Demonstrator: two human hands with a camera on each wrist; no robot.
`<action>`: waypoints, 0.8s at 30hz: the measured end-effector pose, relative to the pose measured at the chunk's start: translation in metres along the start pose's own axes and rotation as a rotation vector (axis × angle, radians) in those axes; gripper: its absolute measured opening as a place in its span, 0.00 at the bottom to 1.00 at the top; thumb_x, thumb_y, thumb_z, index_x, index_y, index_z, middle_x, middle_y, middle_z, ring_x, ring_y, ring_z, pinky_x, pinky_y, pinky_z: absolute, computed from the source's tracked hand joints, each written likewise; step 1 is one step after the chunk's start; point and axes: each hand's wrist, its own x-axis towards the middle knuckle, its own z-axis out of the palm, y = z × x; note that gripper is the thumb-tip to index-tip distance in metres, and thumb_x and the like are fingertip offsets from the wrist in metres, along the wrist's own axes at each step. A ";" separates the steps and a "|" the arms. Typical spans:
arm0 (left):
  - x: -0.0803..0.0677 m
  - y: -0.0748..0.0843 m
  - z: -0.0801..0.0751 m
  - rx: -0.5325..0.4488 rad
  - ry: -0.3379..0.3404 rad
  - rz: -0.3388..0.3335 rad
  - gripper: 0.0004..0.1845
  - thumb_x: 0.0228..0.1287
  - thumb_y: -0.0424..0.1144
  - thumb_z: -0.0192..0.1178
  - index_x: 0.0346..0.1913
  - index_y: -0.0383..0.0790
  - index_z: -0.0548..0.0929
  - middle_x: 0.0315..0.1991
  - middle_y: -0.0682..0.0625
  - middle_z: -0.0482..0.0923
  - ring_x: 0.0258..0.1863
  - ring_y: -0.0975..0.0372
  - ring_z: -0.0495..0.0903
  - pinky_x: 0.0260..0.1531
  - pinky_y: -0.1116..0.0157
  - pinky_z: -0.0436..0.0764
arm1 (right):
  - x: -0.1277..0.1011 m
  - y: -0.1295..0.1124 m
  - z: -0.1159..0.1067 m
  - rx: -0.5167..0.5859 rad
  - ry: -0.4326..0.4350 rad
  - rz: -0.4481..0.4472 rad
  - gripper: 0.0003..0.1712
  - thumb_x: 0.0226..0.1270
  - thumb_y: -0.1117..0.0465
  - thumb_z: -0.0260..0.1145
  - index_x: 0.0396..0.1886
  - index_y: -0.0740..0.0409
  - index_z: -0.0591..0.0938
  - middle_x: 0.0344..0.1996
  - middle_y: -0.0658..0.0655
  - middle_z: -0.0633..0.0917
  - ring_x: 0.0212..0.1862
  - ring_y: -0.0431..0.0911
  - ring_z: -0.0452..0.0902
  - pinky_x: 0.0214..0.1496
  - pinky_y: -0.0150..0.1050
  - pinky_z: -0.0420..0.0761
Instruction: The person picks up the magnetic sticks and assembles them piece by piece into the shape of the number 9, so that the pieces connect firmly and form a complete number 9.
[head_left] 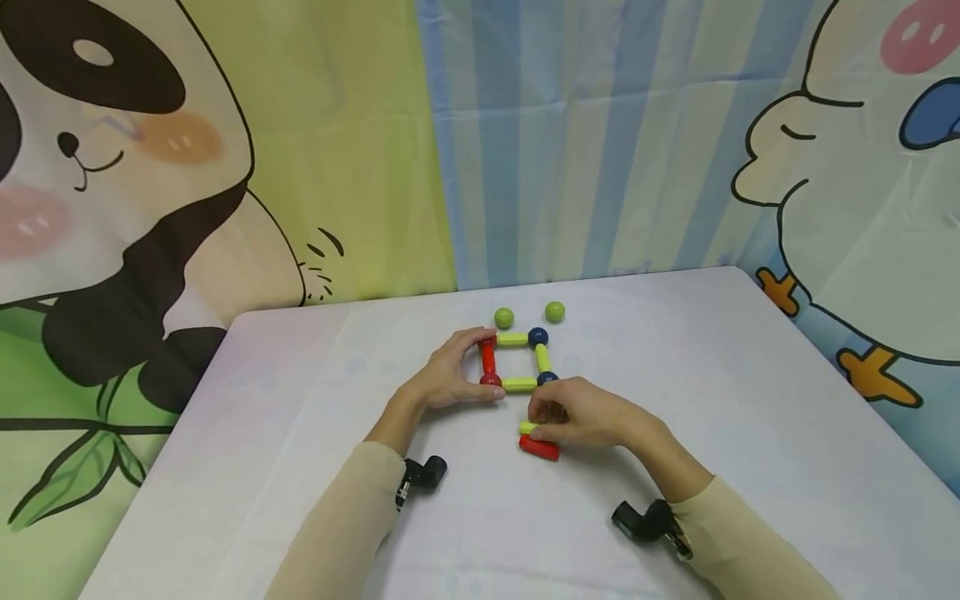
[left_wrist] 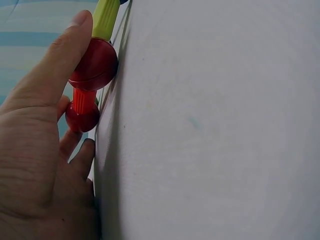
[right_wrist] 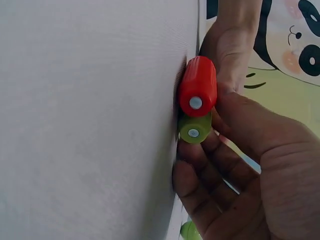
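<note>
Your left hand (head_left: 450,375) pinches the red rod (head_left: 488,359) on the square's left side. Your right hand (head_left: 581,414) grips two loose rods (head_left: 538,440) lying crosswise just below the square (head_left: 516,361), nearer you.

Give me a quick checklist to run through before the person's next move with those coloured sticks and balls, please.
1. Square frame of sticks and balls lies flat and closed on the table: ok.
2. Left hand steadies the frame's red stick, fingers around its red balls: ok.
3. Right hand holds the loose green stick: ok.
4. Loose red stick lies against the green one, under the right hand: ok.
5. Two spare green balls sit apart from the frame, behind it: ok.
6. Whether the loose sticks cling to each other: cannot tell.
</note>
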 end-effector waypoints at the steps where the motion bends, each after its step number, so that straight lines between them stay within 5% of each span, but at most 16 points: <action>1: 0.000 0.000 0.000 -0.001 0.002 0.001 0.55 0.32 0.69 0.71 0.69 0.62 0.62 0.69 0.60 0.56 0.68 0.61 0.56 0.62 0.47 0.60 | 0.000 0.000 0.000 -0.001 -0.002 -0.007 0.08 0.61 0.52 0.68 0.38 0.42 0.79 0.30 0.40 0.78 0.34 0.39 0.74 0.39 0.33 0.77; 13: 0.000 0.000 0.002 -0.007 0.007 0.015 0.54 0.33 0.67 0.72 0.69 0.62 0.62 0.69 0.59 0.57 0.68 0.61 0.56 0.63 0.47 0.60 | 0.001 -0.012 0.003 -0.071 -0.037 0.046 0.09 0.58 0.53 0.71 0.35 0.43 0.79 0.28 0.42 0.78 0.33 0.39 0.73 0.37 0.34 0.75; 24: -0.001 0.001 0.000 -0.001 0.011 0.008 0.54 0.34 0.67 0.72 0.69 0.62 0.62 0.69 0.58 0.56 0.68 0.60 0.56 0.62 0.46 0.59 | -0.005 -0.002 -0.005 -0.004 0.125 0.107 0.09 0.60 0.54 0.68 0.38 0.47 0.78 0.28 0.44 0.78 0.30 0.41 0.73 0.31 0.34 0.75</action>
